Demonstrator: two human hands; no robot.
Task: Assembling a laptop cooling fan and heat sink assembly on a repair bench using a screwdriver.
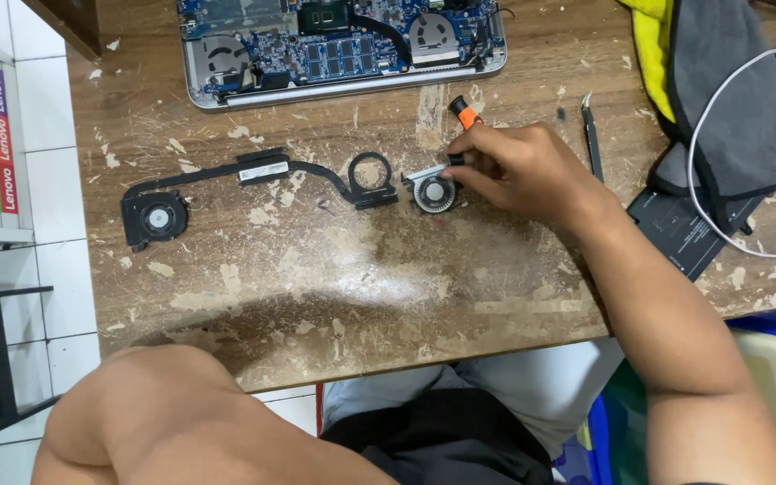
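The right hand (518, 171) lies on the worn wooden desk (334, 287), fingers curled narrow around a small screwdriver (464, 115) with an orange collar. Only the collar and black cap stick out above the knuckles; the shaft and tip are hidden under the fingers. The fingertips press down at the right edge of a small round fan (435, 193), which lies flat on the desk, its right rim covered by the hand.

Just left of the fan, touching or nearly so, sits the ring end of a black heat pipe (262, 169); the pipe runs further left to a second fan (156, 218). Whether the small fan is joined to that ring cannot be told.

Above the fan, at the far edge of the desk, an opened laptop (343, 45) shows its blue board; its upper part is cut off by the frame. Right of the fan, just past the hand, lie thin tweezers (593, 139). Further right, a grey cloth (729, 99) and a white cable (702, 180) cover part of a flat black battery (684, 224).

The left hand is out of sight: only the bent arm (163, 422) shows at the bottom, below the desk edge, so its grip cannot be told.
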